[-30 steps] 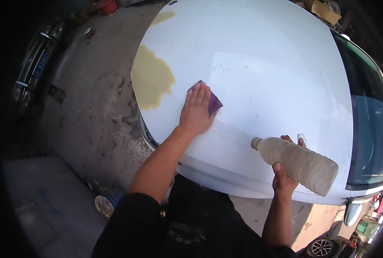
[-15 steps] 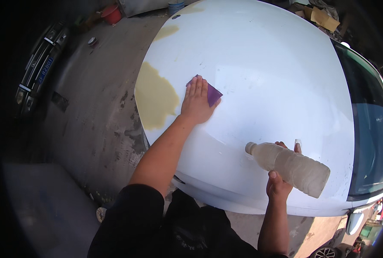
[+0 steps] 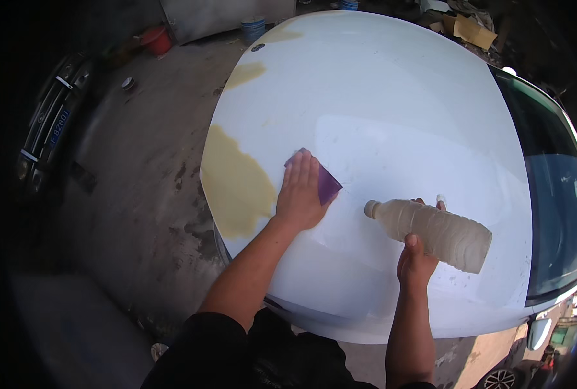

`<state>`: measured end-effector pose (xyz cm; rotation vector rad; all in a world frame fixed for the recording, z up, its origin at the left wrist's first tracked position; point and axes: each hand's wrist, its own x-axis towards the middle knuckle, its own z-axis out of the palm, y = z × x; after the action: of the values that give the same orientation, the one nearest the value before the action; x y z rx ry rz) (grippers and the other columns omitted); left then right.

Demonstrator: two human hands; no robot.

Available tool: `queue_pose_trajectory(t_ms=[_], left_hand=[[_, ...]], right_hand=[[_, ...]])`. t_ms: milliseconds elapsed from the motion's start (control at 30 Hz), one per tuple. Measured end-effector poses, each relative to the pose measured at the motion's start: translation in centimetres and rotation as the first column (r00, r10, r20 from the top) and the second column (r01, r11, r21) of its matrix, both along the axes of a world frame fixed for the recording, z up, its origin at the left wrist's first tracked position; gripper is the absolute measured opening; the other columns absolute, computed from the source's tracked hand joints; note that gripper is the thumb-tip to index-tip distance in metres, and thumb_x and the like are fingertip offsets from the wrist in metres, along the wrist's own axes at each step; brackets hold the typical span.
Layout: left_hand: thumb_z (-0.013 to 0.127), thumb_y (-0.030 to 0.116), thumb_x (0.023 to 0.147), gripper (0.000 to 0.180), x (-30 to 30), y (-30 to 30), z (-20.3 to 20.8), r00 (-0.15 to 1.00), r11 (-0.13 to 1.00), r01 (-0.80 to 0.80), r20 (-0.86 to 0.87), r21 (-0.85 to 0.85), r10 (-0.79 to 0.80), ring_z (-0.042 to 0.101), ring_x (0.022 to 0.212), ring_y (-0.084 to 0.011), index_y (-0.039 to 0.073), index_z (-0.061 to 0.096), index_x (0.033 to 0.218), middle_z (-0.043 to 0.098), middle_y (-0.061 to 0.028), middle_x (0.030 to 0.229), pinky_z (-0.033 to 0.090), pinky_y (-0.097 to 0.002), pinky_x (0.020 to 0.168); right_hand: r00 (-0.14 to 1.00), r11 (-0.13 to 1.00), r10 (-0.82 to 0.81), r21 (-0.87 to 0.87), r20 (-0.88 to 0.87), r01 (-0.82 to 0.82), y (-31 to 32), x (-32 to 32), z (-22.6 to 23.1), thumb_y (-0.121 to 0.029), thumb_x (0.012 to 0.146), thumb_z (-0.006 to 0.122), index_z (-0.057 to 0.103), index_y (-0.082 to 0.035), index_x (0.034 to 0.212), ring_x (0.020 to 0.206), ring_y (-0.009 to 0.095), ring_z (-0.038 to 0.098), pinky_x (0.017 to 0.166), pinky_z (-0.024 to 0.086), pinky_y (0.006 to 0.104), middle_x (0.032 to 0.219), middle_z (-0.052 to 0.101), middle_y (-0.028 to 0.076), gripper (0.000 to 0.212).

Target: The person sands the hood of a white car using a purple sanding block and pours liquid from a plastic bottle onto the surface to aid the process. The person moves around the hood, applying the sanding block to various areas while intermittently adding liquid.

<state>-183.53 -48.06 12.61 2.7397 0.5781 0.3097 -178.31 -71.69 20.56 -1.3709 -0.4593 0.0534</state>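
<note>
My left hand (image 3: 301,198) lies flat on the white car hood (image 3: 392,129), fingers stretched over a purple sheet of sandpaper (image 3: 329,186) that it holds against the surface. The sheet's corners stick out past the fingertips and on the thumb side. Left of this hand, a yellowish filler patch (image 3: 236,188) covers the hood's edge. In my right hand (image 3: 418,256) a cloudy plastic bottle (image 3: 431,233) lies on its side above the hood, its capped end pointing left. The thumb crosses the near side of the bottle; the other fingers are mostly behind it.
Smaller filler patches (image 3: 245,75) mark the hood's front edge. The windshield (image 3: 557,214) bounds it on the right. A red bucket (image 3: 155,40), a blue bucket (image 3: 253,29) and cardboard (image 3: 475,32) stand beyond. Another car's front (image 3: 52,123) is at the far left.
The view has shifted, so the hood sits lower in the picture. My left hand and the sandpaper have slid slightly toward me on the hood. The bottle has moved farther away and lies more level.
</note>
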Motion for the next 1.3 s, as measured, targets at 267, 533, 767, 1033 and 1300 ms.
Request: queue_pose_trajectory(t_ms=[267,533,767,1033,1300], left_hand=[[0.04,0.054,0.099,0.085,3.7,6.3,3.5,1.0,0.998,-0.01,0.025,0.054,0.009,0.003,0.151,-0.0326,-0.007,0.014,0.152,0.009,-0.0221,0.161,0.005,-0.0431,0.123],[0.052,0.05,0.094,0.087,-1.1,3.8,4.0,0.987,0.987,0.158,0.03,-0.007,-0.158,0.004,0.151,-0.0314,-0.006,0.018,0.152,0.011,-0.0214,0.161,0.007,-0.0433,0.123],[0.037,0.055,0.099,0.084,5.3,10.0,6.3,0.997,0.994,0.069,0.013,0.087,-0.07,0.002,0.151,-0.0303,-0.006,0.015,0.152,0.009,-0.0201,0.162,0.003,-0.0411,0.123],[0.045,0.055,0.096,0.088,-1.2,13.0,3.5,0.997,0.995,0.076,-0.026,0.065,-0.074,0.002,0.151,-0.0313,-0.006,0.015,0.152,0.009,-0.0212,0.162,0.003,-0.0427,0.123],[0.045,0.054,0.097,0.086,3.4,5.2,6.3,0.943,0.937,0.332,-0.03,0.109,-0.331,0.003,0.151,-0.0311,-0.005,0.015,0.152,0.009,-0.0205,0.162,0.004,-0.0415,0.123]], right_hand=[[0.997,0.997,-0.079,0.006,-0.008,0.079,1.7,-2.8,1.9,-0.038,0.073,0.086,0.013,-0.001,0.151,0.124,0.03,0.05,0.106,0.041,0.0461,0.134,0.053,0.019,0.113],[0.991,0.992,-0.124,0.02,0.042,0.123,1.2,-3.0,1.8,-0.039,0.076,0.083,0.012,-0.001,0.152,0.124,0.03,0.051,0.107,0.04,0.0467,0.135,0.052,0.02,0.111],[0.983,0.984,-0.178,0.035,0.042,0.177,3.5,-3.9,2.4,-0.042,0.075,0.084,0.012,-0.001,0.152,0.125,0.03,0.051,0.108,0.039,0.0469,0.134,0.053,0.02,0.112],[0.976,0.979,-0.204,0.013,0.082,0.203,2.5,-4.4,2.5,-0.042,0.076,0.083,0.014,-0.002,0.151,0.126,0.031,0.05,0.107,0.04,0.0485,0.135,0.053,0.021,0.11],[0.974,0.968,-0.223,0.124,0.035,0.217,4.4,-5.1,2.8,-0.041,0.076,0.084,0.017,-0.003,0.151,0.124,0.032,0.052,0.104,0.043,0.0481,0.135,0.052,0.022,0.108]])
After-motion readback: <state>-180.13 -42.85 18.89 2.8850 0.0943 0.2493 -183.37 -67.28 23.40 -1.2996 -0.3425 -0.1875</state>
